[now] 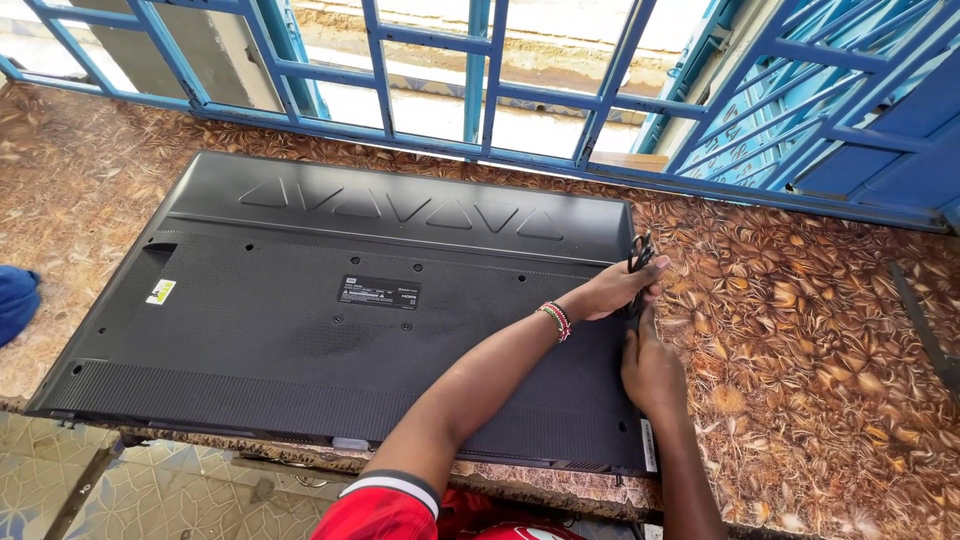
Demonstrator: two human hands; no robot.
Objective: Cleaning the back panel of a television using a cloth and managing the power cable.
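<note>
Black plastic fills most of the view: a flat television [330, 320] lies face down on the table [800, 330], whose top is covered in a brown, leaf-patterned sheet, and every place below is reckoned from that set. Both hands are at its right edge, about halfway along. The left hand [612, 292], with a beaded band at the wrist, reaches across the back panel and is clenched on a bunch of black cable [640, 255] that loops up just above the fingers. The right hand [652, 372] lies just below it on the same edge, thumb raised toward the cable; whether its grip is closed on the cord or only resting against the panel I cannot tell. As I judge it, the work in hand is handling the cord at the side of the set, and the next move calls for a steady hold with one hand while the other feeds the cable along the edge without dragging the set. Where the cable enters the casing is hidden by the hands. Near the set's left end, a blue object [15, 300] is cut off by the frame. Beyond the far edge stands a blue window grille [480, 90].
</note>
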